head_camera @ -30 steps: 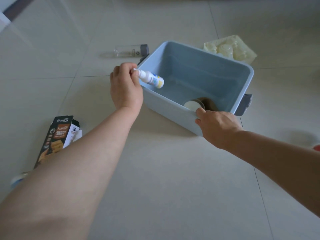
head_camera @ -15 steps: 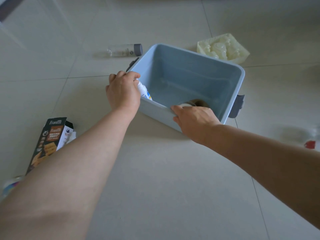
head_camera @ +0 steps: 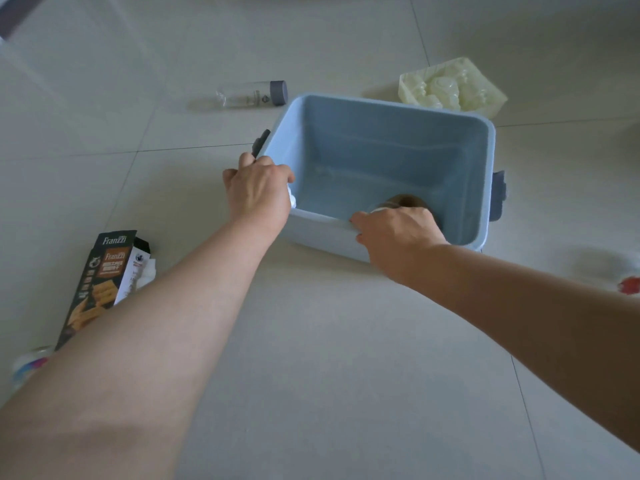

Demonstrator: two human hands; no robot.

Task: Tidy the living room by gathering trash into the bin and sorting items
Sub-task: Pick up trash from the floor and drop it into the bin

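A light blue plastic bin (head_camera: pixel 381 143) with dark side handles stands on the tiled floor. My left hand (head_camera: pixel 258 190) is at the bin's near left corner and grips a small white bottle (head_camera: pixel 292 199). Only the bottle's white tip shows past my fingers, just inside the rim. My right hand (head_camera: pixel 398 233) reaches over the near rim and holds a brown round container (head_camera: pixel 408 200) with a pale lid, low inside the bin. My fingers hide most of it.
A clear bottle (head_camera: pixel 252 94) with a grey cap lies left of the bin's far corner. Behind the bin sits a pale moulded plastic tray (head_camera: pixel 450 88). A dark Franzzi biscuit box (head_camera: pixel 104 278) lies at the left, and a red-and-white object (head_camera: pixel 630 284) shows at the right edge.
My left hand has lowered the white bottle from above the rim to the bin's near left corner. My right hand slid left along the near rim with the brown container.
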